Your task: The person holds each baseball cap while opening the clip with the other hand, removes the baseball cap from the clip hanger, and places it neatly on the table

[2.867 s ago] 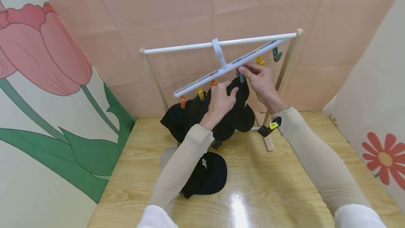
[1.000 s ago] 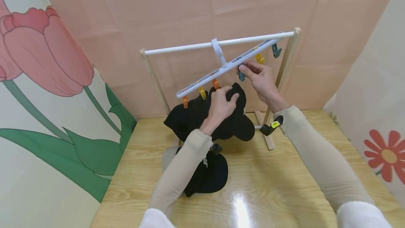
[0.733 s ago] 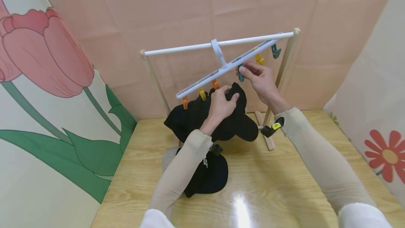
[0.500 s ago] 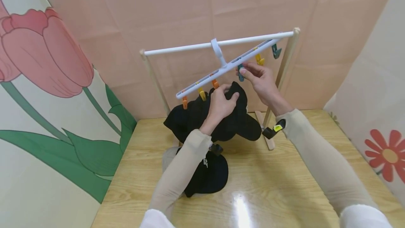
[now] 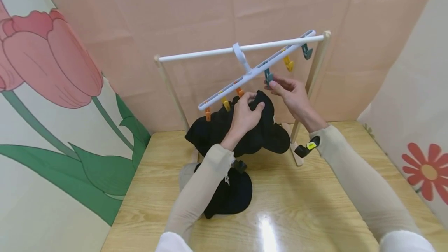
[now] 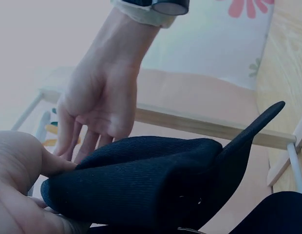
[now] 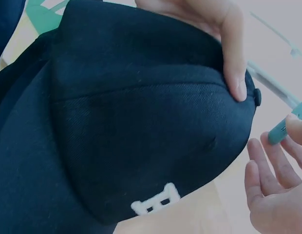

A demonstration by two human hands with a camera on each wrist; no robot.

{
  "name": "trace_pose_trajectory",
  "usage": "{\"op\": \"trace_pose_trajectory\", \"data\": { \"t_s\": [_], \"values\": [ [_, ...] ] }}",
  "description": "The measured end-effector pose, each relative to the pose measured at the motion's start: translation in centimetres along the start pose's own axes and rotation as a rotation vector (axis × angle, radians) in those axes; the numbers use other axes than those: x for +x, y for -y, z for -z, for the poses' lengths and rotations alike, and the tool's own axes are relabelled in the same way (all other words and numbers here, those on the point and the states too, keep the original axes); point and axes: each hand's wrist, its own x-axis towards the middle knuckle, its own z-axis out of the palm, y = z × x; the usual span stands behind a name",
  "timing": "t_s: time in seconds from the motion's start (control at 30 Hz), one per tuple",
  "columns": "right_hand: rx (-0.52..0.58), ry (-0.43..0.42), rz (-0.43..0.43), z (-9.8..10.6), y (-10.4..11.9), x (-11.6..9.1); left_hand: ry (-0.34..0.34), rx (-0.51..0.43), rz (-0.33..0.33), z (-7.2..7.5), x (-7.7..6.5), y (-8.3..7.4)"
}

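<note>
My left hand (image 5: 246, 114) pinches the crown of a black cap (image 7: 141, 122) between thumb and fingers; a white emblem shows on the cap's front. Just above and right of that cap, my right hand (image 5: 293, 97) pinches the lower end of a teal clip (image 5: 268, 76) on a pale blue hanger (image 5: 255, 70). A gap separates the clip from the cap's top in the head view. The hanger slopes down to the left from its hook on a white rod (image 5: 196, 53). More black cap fabric (image 5: 199, 131) hangs under its left clips, partly hidden by my left hand.
Orange clips (image 5: 208, 114) and a yellow clip (image 5: 226, 104) are on the hanger's left half; another yellow clip (image 5: 288, 63) and a dark green clip (image 5: 307, 51) hang at right. Another black cap (image 5: 232, 193) lies over something grey on the wooden table (image 5: 297, 205).
The held cap has sunk from the teal clip, leaving a gap. My right hand has shifted slightly down and right, and the hanger's right end now shows above the rod.
</note>
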Motion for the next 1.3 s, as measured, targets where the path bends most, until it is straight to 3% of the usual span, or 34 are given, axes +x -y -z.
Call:
{"op": "trace_pose_trajectory", "data": {
  "t_s": [0.27,0.47,0.77,1.07,1.3],
  "values": [
    [-0.081,0.030,-0.054,0.9,-0.5,-0.9,0.006,-0.017,0.004,-0.1,-0.3,-0.2],
    [-0.230,0.025,-0.154,1.7,-0.6,-2.0,-0.012,-0.033,-0.001,-0.2,-0.6,-0.6],
    [-0.438,0.068,-0.224,3.1,-1.6,-4.1,-0.030,-0.070,-0.025,-0.2,-1.1,-1.1],
    [-0.462,0.080,-0.179,4.6,-3.6,-6.2,-0.033,-0.071,-0.051,-0.4,-1.3,-1.4],
    [-0.623,0.072,-0.092,5.6,-5.1,-7.6,-0.045,-0.082,-0.061,-0.6,-1.4,-1.5]
  ]
}}
